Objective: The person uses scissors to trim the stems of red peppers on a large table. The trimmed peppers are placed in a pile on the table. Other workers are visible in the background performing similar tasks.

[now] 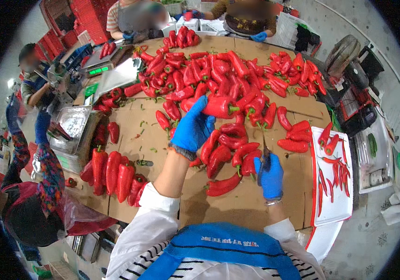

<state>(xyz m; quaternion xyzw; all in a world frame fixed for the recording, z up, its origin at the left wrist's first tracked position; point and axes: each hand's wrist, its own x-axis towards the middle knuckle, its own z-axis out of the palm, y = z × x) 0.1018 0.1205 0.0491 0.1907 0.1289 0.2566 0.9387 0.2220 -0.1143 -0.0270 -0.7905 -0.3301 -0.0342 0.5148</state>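
My left hand (192, 127), in a blue glove, grips a large red pepper (217, 107) above the table, its green stem pointing right. In my blue-gloved right hand (270, 176) is a dark-handled tool (265, 159); its thin tip points away from me, and I cannot tell its exact kind. Between the hands lie several loose red peppers (219, 161), with a curved one (223, 184) nearest me. Beyond the held pepper a big heap of red peppers (221, 75) spreads over the cardboard-covered table (207, 210).
On the right, a white tray (329, 213) holds thin red chillies. Peppers stand in a row (112, 175) at the left. Scales (96, 66) with a lit display and a metal-topped one (68, 119) flank the table. Co-workers stand left and opposite; a fan (343, 54) is far right.
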